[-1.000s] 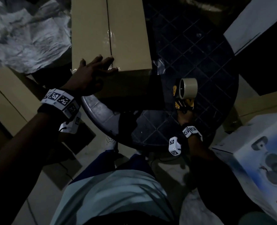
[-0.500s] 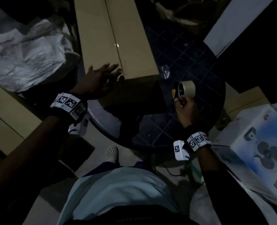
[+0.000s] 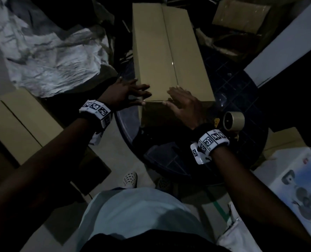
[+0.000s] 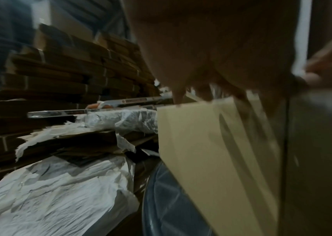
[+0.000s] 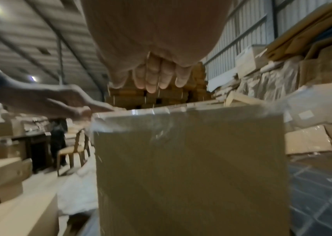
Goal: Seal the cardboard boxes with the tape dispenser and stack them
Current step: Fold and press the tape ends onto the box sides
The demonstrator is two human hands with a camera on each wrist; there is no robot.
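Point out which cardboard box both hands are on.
The long box on the round table; both the left hand and right hand rest on its near end.

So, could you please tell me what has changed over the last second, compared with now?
The right hand has let go of the tape dispenser, which now stands on the round table, and moved left onto the near end of the cardboard box. The left hand stays flat on the box's near left corner. The box stays on the table.

Dim, underexposed head view — both wrist views brighter, motion-blurred, edge-warped.
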